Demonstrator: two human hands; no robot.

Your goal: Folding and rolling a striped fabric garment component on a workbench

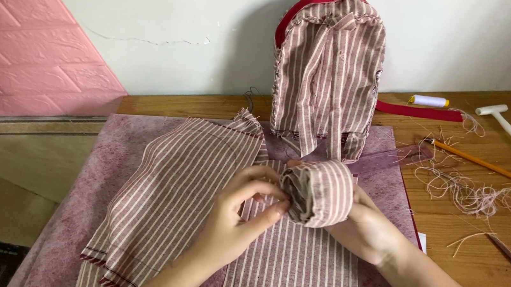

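Head view: rolled striped fabric tube (320, 192) sits mid-mat, held above the flat striped panel (293, 263). Right hand (367, 230) is closed around its back; left hand (237, 215) pinches the open end with fingertips. Risk, as judged: a loosened pinch lets the roll unfurl, and frayed edges may shed. Purple mat (78, 207) has free room left; loose thread tangle (468, 190), pencil (487, 165) and small striped backpack (327, 75) crowd right and rear.

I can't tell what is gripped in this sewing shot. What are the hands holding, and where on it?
Both hands hold a bunched striped fabric piece: the right hand wraps its back, and the left hand pinches its open front edge.
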